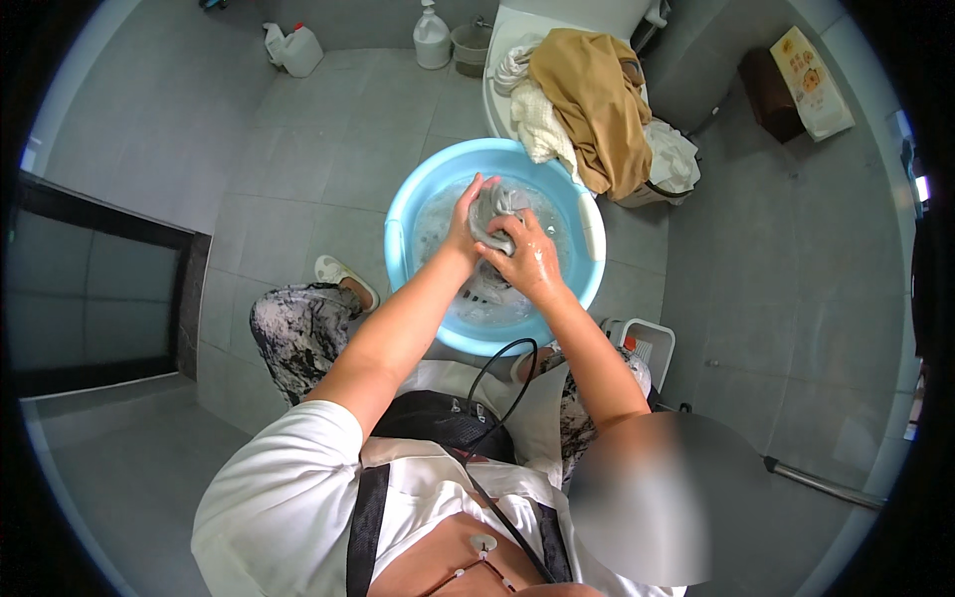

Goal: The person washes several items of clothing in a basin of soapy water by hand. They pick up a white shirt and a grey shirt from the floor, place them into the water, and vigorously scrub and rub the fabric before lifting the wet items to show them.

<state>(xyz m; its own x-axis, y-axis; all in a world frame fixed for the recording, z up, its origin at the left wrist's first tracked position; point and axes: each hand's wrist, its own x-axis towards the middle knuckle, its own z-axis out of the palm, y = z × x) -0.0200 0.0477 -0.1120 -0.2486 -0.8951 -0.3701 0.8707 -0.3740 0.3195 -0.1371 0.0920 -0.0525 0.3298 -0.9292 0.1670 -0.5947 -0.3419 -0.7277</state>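
Over a light blue basin point(398, 269) of sudsy water, both my hands grip a bunched grey cloth point(489, 206). My left hand point(464, 221) wraps the cloth's left side, fingers pointing away from me. From the right, my right hand point(527, 249) curls its fingers into the cloth; wet suds shine on its back. Foamy water point(497, 308) fills the basin's lower part, and something dark and light lies in it below my hands, too covered to make out. What kind of garment the cloth is cannot be seen.
Past the basin, a brown garment point(587, 90) and a cream knit point(538, 119) lie piled on the toilet, hanging to the basin's rim. A lined bin point(672, 159) stands right of it. White jugs point(298, 50), a pump bottle point(431, 40) and a small bucket point(471, 48) line the far wall.
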